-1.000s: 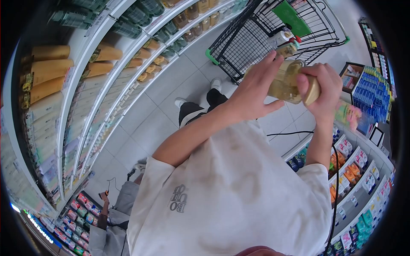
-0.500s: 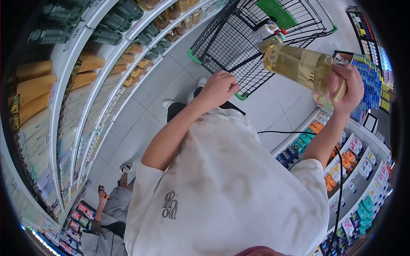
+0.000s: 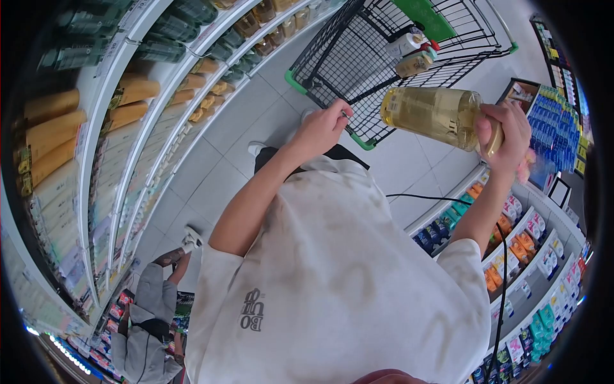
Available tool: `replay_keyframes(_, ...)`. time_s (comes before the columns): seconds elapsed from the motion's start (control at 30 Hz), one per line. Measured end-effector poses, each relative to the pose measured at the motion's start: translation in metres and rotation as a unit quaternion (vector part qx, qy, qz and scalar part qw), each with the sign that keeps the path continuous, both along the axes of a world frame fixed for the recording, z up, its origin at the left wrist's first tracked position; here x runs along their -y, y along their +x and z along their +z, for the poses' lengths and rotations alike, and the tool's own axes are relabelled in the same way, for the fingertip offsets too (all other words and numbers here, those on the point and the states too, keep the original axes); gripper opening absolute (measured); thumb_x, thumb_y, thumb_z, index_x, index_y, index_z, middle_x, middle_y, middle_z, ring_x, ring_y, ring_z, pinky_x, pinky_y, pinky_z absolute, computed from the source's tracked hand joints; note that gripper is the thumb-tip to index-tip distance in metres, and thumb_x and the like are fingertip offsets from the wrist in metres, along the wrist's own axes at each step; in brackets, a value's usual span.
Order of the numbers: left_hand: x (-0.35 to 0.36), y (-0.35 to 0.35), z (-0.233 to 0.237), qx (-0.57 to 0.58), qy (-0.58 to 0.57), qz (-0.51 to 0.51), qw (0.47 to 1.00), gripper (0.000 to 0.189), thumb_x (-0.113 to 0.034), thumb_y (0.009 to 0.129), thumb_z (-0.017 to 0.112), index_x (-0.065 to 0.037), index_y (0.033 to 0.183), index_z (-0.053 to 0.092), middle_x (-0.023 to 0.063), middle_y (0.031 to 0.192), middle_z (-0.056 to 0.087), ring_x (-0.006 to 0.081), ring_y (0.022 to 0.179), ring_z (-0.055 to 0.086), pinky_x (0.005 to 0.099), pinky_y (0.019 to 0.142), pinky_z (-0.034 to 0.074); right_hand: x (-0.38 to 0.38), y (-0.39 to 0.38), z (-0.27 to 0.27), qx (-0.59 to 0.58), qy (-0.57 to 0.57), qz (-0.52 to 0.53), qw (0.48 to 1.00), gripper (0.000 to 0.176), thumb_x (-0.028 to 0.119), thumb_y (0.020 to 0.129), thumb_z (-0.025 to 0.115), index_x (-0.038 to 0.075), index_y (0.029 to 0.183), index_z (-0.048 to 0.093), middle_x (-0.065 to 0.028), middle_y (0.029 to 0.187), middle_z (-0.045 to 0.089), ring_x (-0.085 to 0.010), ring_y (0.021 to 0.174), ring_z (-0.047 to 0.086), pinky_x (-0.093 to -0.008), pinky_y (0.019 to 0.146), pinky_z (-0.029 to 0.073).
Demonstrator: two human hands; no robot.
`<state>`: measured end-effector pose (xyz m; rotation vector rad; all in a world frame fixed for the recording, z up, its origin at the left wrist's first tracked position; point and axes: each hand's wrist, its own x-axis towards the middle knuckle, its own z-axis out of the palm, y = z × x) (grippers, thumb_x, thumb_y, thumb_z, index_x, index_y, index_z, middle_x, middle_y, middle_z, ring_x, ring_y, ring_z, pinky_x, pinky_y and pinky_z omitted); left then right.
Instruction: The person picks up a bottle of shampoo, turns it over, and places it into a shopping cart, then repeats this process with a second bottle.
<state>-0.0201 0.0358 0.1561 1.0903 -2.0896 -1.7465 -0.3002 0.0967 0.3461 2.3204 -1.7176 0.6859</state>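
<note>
A large clear bottle of pale yellow liquid lies nearly level in the air, its broad base pointing left. My right hand is wrapped round its narrow cap end. To the left, my left hand is closed with thumb and fingertips together; a tiny dark spot shows at the tips, but I cannot make out what it is. That hand is near the front edge of a black wire shopping cart with green corners. Inside the cart are a white bottle and a tan bottle.
Curved-looking shelves of bottles and tubes line the left side. Packaged goods fill a low shelf at right, near a blue product stack. A black cable runs past my right arm. Another person is at lower left.
My right hand and the bottle have shifted left and slightly down, and the bottle is more level. The left hand has risen a little. The person at lower left has moved.
</note>
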Motion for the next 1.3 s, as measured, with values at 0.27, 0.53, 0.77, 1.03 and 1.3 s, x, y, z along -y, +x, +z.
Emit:
replay_keyframes(0.27,0.01,0.012,-0.032,0.029,-0.097,-0.035,0.994,0.025,-0.011,0.085,0.059,-0.004,0.109,0.057,0.0113,0.104,0.062,0.0291,0.099,0.059,0.0372,0.087,0.046,0.018,-0.017,-0.113,-0.046,0.204,-0.136,0.969,0.03,0.035,0.088,0.061,0.006,0.084,0.056,-0.009,0.071,0.064,-0.0307,0.065,0.063,-0.0386,0.061,0.048)
replay_keyframes(0.53,0.048,0.024,-0.058,0.117,-0.117,-0.031,0.986,0.025,-0.014,0.084,0.061,-0.004,0.107,0.059,0.0118,0.111,0.059,0.0299,0.109,0.055,0.0393,0.095,0.042,0.048,-0.067,-0.277,-0.184,0.363,-0.171,0.897,0.039,0.027,0.076,0.071,0.009,0.1,0.045,-0.0094,0.069,0.066,-0.0277,0.063,0.066,-0.0399,0.057,0.052)
replay_keyframes(0.77,0.048,0.024,-0.101,0.135,-0.244,-0.064,0.958,0.026,-0.014,0.079,0.066,-0.005,0.102,0.059,0.0111,0.118,0.054,0.0312,0.116,0.047,0.042,0.101,0.036,0.068,-0.129,-0.359,-0.226,0.463,-0.231,0.825,0.038,0.031,0.085,0.06,0.008,0.11,0.043,-0.0148,0.074,0.068,-0.0317,0.069,0.068,-0.0444,0.06,0.054)
replay_keyframes(1.03,0.078,0.005,-0.153,0.092,-0.258,-0.044,0.961,0.011,-0.004,0.075,0.063,-0.006,0.085,0.059,0.0068,0.091,0.058,0.0259,0.098,0.053,0.0392,0.09,0.04,0.102,-0.163,-0.413,-0.211,0.529,-0.3,0.765,0.034,0.033,0.097,0.035,0.005,0.113,0.048,-0.018,0.094,0.068,-0.0356,0.087,0.068,-0.0463,0.074,0.055)
replay_keyframes(1.3,0.085,-0.003,-0.189,0.134,-0.282,-0.071,0.947,0.007,-0.007,0.073,0.063,-0.01,0.078,0.06,0.0009,0.076,0.058,0.0195,0.08,0.056,0.0338,0.076,0.039,0.108,-0.209,-0.454,-0.168,0.538,-0.421,0.71,0.058,0.055,0.095,0.032,0.004,0.112,0.055,-0.02,0.099,0.068,-0.0365,0.095,0.065,-0.0487,0.08,0.051)
